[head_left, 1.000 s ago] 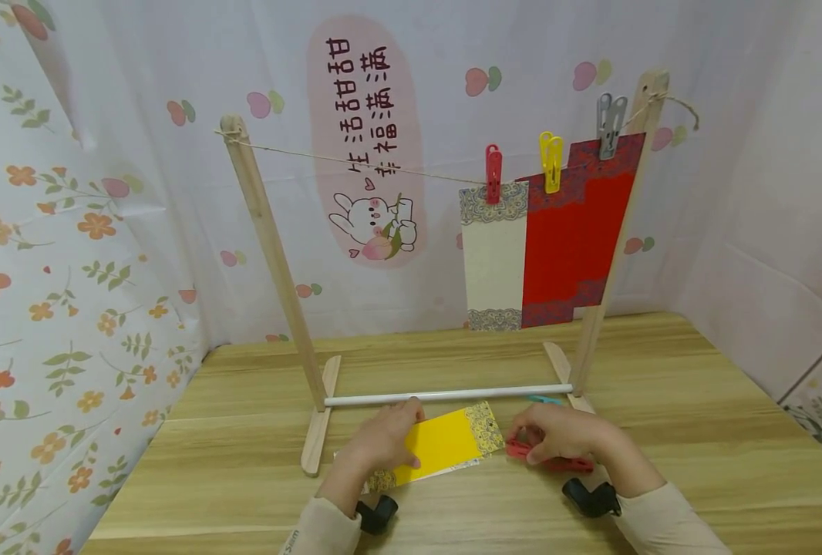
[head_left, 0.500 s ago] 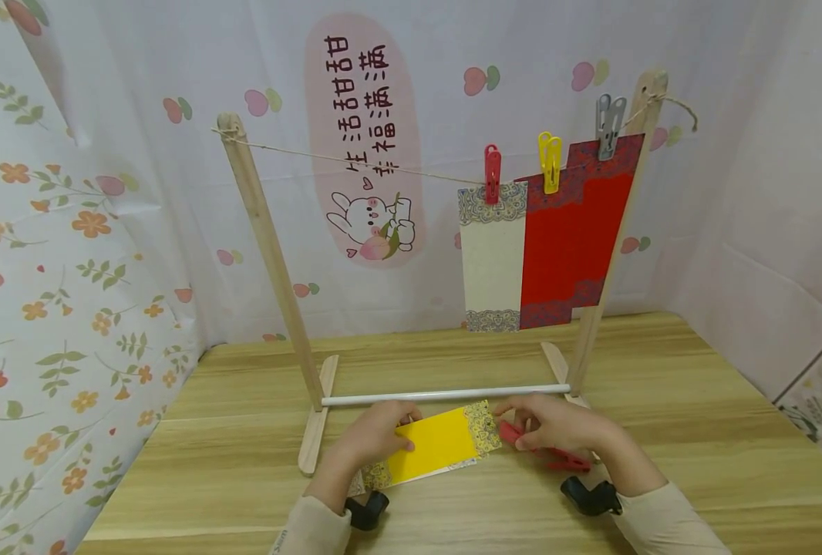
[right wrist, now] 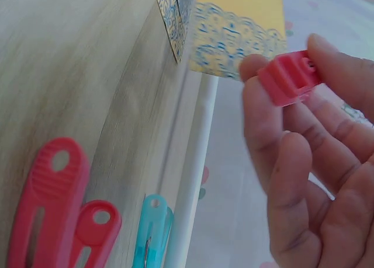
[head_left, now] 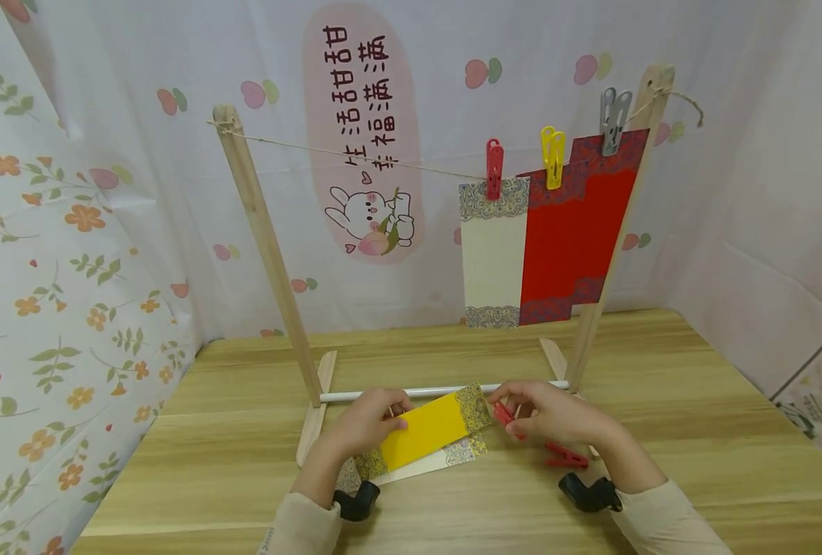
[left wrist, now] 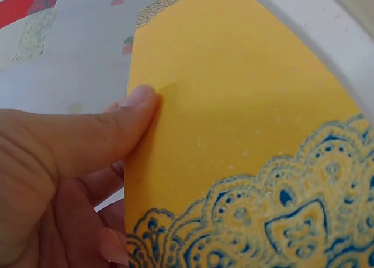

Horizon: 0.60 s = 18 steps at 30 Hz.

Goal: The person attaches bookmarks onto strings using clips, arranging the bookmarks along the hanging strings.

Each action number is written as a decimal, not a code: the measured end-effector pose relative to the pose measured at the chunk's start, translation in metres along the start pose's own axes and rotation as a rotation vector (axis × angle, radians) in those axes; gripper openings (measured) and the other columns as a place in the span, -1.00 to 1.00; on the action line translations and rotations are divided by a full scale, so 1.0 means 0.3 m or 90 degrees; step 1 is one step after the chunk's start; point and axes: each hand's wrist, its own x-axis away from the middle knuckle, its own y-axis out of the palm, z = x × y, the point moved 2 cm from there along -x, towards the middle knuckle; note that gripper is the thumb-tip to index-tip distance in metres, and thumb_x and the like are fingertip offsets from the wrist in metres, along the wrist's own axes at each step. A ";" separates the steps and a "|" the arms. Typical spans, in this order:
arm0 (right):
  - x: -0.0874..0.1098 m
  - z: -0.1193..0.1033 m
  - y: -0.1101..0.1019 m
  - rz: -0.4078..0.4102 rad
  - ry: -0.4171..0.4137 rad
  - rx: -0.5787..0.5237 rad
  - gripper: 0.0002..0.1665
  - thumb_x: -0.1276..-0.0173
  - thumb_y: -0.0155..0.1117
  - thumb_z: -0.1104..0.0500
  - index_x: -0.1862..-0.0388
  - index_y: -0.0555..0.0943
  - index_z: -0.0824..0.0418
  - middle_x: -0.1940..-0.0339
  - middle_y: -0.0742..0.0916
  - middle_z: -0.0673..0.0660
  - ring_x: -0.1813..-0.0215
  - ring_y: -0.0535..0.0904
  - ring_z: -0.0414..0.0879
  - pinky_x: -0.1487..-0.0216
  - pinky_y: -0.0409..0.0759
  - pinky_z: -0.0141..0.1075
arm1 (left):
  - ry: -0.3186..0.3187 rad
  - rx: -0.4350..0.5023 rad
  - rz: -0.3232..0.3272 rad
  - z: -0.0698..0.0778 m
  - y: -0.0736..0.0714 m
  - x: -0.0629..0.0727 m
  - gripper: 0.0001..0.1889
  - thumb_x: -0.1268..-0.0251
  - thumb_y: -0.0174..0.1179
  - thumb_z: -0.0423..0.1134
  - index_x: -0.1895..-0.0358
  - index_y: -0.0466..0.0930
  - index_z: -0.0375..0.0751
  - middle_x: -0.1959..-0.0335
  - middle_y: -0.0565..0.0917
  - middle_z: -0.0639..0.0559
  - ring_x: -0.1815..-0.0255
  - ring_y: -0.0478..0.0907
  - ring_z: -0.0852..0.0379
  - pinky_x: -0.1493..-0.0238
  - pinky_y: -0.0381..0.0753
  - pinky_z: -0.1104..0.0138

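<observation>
My left hand point(head_left: 368, 424) pinches a yellow card point(head_left: 428, 430) with patterned ends, thumb on top at its edge. The card is tilted and raised over a cream patterned card point(head_left: 425, 467) on the table. To the right, my right hand point(head_left: 553, 416) holds a red clothespin point(right wrist: 287, 78) between thumb and fingers, close to the yellow card's right end. Another red clothespin point(head_left: 567, 456) lies on the table below the right hand. A light blue clothespin point(right wrist: 153, 230) lies beside the white rod in the right wrist view; the right hand hides it in the head view.
A wooden rack stands behind, with a left post point(head_left: 261, 223), a white rod point(head_left: 446, 390) and a string point(head_left: 355, 156). A cream card point(head_left: 493, 254) and overlapping red cards point(head_left: 571, 231) hang under red point(head_left: 494, 171), yellow point(head_left: 554, 160) and grey clothespins point(head_left: 614, 123).
The left hand has raised the yellow card, baring more of the cream card beneath. The right hand has lifted one red clothespin up and leftward, away from the other on the table.
</observation>
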 end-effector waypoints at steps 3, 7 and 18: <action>-0.002 -0.004 0.001 0.023 -0.016 -0.007 -0.54 -0.41 0.28 0.22 -0.23 0.49 0.36 0.23 0.69 0.11 0.25 0.58 -0.24 0.24 0.57 -0.39 | -0.010 -0.001 0.004 -0.004 -0.016 0.004 -0.91 -0.39 0.16 -0.43 0.20 0.64 -0.20 0.34 0.63 0.04 0.30 0.48 0.14 0.26 0.51 0.31; -0.007 -0.021 0.007 0.046 -0.038 -0.032 -0.53 -0.43 0.26 0.21 -0.24 0.46 0.38 0.21 0.69 0.22 0.27 0.61 -0.22 0.26 0.59 -0.38 | -0.019 -0.012 0.016 -0.008 -0.030 0.012 -0.90 -0.40 0.15 -0.42 0.19 0.64 -0.18 0.33 0.63 0.05 0.29 0.48 0.15 0.23 0.50 0.29; -0.012 -0.068 -0.011 0.144 -0.046 -0.074 -0.55 -0.39 0.27 0.33 -0.22 0.45 0.38 0.01 0.64 0.31 0.23 0.67 -0.21 0.26 0.62 -0.34 | -0.005 -0.013 0.071 -0.023 -0.065 0.013 -0.92 -0.40 0.16 -0.41 0.15 0.60 -0.18 0.32 0.63 0.06 0.28 0.50 0.15 0.22 0.53 0.34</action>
